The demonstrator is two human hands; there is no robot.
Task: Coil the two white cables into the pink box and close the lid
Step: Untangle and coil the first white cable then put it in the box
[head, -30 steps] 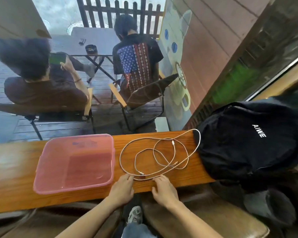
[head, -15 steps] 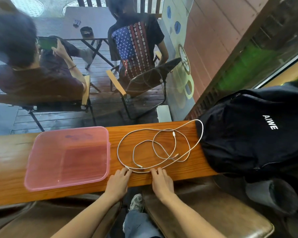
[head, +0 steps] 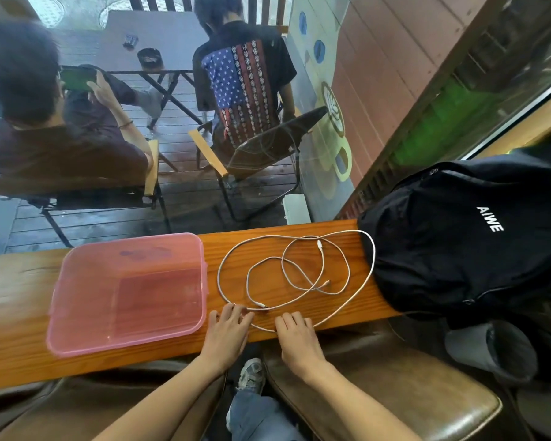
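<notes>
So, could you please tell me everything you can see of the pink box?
The pink box is a translucent, plastic-looking rectangular tub with rounded corners and a rim. It sits upright on the wooden counter, left of the cables, apart from them. It looks open and empty; no lid is visible. The left hand lies beside its near right corner; whether they touch is unclear.

1. The counter (head: 299,237) under both hands is varnished wood, orange-brown, with visible grain and a soft sheen.
2. The pink box (head: 128,249), just left of the left hand (head: 226,332), is translucent plastic, smooth and slightly glossy.
3. The two white cables (head: 299,265), ahead of the fingers, have a smooth, matt-looking sheath.
4. The black backpack (head: 458,243), to the right of the right hand (head: 296,338), is matt woven cloth with white printed letters.
5. The seats (head: 395,393) below the wrists look like worn brown leather with a dull shine.
</notes>
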